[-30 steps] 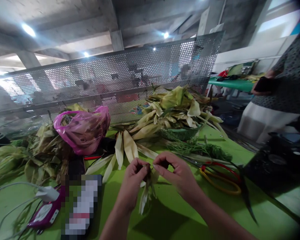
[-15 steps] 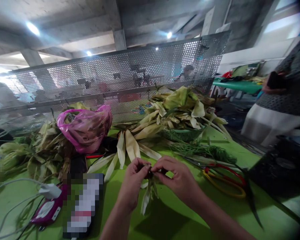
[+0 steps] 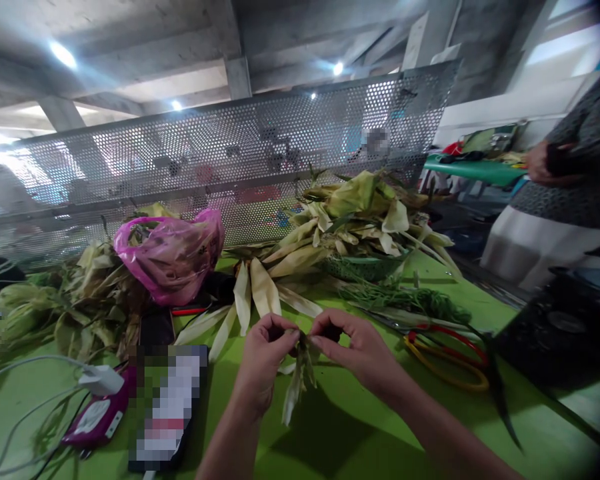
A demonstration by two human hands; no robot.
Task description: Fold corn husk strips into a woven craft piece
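Note:
Above the green tabletop, my left hand is closed in a pinch on the top of a small bundle of corn husk strips, whose pale ends hang down. My right hand pinches at the right side of the same bundle, thumb against fingertips; fine details between the fingertips are too small to make out. Just beyond my hands, long dry corn husks fan out over the table. To the right of my right hand lie scissors with red and yellow handles.
Heaped husks fill a green basket beside green fibres. On the left are a pink plastic bag, a phone and a purple power adapter. Behind runs a perforated metal screen; a person stands right.
My right hand's fingertips have drawn slightly to the right, away from my left fingertips. The bundle still hangs at the same spot. The standing person's hands have shifted slightly.

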